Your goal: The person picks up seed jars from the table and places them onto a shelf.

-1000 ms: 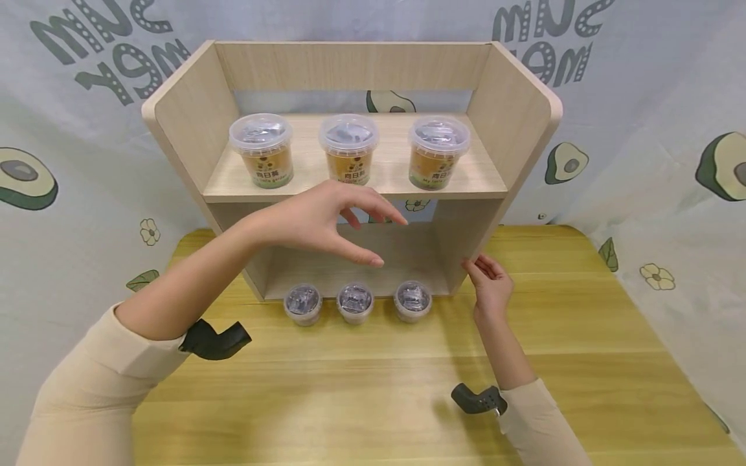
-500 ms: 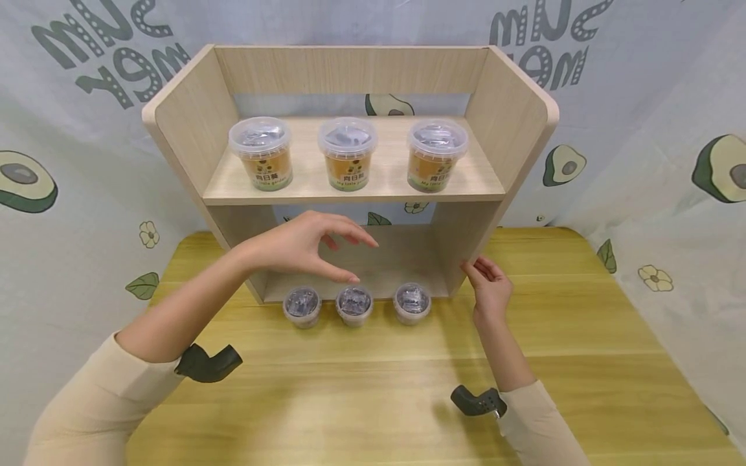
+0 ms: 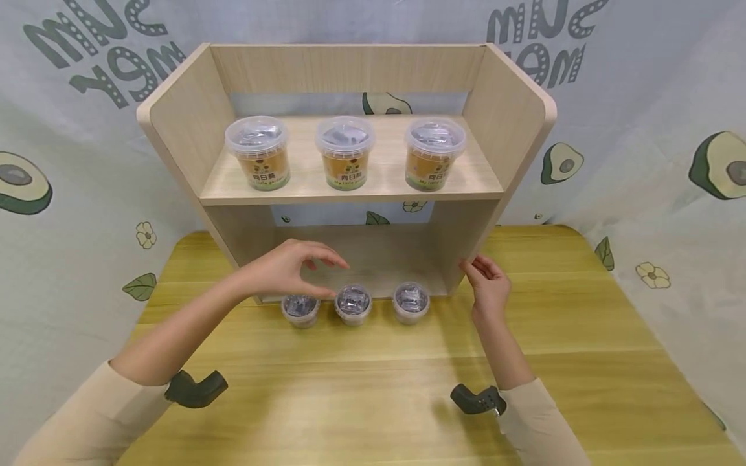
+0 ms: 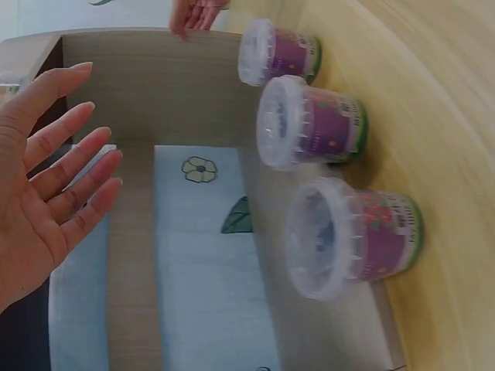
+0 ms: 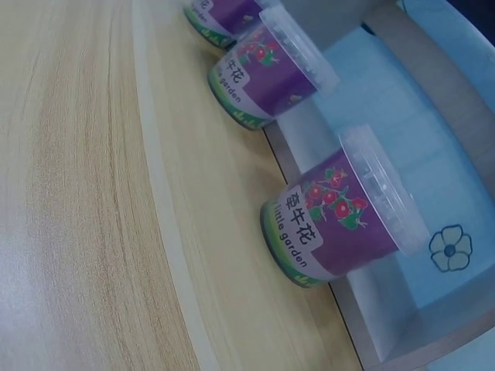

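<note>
My left hand (image 3: 288,268), fingers spread in a loose curve and holding nothing, hovers above the leftmost lidded plastic cup (image 3: 300,312) and partly hides it in the head view. In the left wrist view the left hand (image 4: 54,170) is apart from all the cups. A middle cup (image 3: 352,305) and a right cup (image 3: 410,303) complete the front row, with purple labels on their sides in the wrist views. My right hand (image 3: 489,285) holds the front edge of the right side panel of the wooden shelf (image 3: 350,198) between thumb and curled fingers.
On the upper board stand three orange-labelled lidded cups: a left cup (image 3: 262,171), a centre cup (image 3: 346,169) and a right cup (image 3: 432,169). The shelf stands on a wooden table (image 3: 379,395). Behind it hangs a patterned cloth (image 3: 629,116).
My left hand has moved down and to the left, from in front of the upper board to above the leftmost lower cup. The right hand has stayed at the side panel.
</note>
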Tool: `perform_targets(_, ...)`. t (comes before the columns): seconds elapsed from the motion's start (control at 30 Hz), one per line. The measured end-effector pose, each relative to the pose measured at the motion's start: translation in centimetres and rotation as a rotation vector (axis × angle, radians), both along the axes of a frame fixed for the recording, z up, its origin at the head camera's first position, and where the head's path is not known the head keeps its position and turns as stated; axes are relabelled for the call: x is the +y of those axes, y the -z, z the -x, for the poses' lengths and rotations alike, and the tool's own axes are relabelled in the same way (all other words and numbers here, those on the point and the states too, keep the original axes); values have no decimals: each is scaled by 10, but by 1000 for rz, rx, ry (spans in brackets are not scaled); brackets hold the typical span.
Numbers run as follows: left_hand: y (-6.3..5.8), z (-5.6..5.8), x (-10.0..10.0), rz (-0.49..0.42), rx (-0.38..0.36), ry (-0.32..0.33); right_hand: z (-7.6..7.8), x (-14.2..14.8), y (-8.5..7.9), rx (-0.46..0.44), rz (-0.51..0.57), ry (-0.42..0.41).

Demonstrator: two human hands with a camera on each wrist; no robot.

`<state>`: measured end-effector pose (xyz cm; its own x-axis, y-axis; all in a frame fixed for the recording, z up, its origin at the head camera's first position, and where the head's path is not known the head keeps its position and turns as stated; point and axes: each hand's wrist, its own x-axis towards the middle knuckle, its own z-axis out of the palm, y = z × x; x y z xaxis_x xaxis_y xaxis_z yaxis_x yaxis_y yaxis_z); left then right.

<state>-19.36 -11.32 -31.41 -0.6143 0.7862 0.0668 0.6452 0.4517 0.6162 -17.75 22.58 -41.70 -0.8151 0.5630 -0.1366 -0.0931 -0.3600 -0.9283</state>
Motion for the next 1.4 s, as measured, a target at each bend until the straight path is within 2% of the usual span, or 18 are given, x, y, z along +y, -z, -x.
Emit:
perform_targets(0.3,25,-6,-12,90,41,-38,1,0,-1,-6,-5,-1)
perform_targets(0.57,44,-10,-19,257,170,-106,0,1,0,-8,1,-8)
perform_targets(0.8,56,-13,-27,260,214,-128,-1,0,-1,-13,-4,-8)
perform_targets(0.93,64,-15,-31,267,201,-150,-1,0,-1,-13,-4,-11)
perform_targets(1.1,71,-19,-33,270,147,-171,-1,0,-2,-14,-1,-14)
perform_targets(1.4,80,-22,-34,257,174,-160,-1,1,0,1,14,-13)
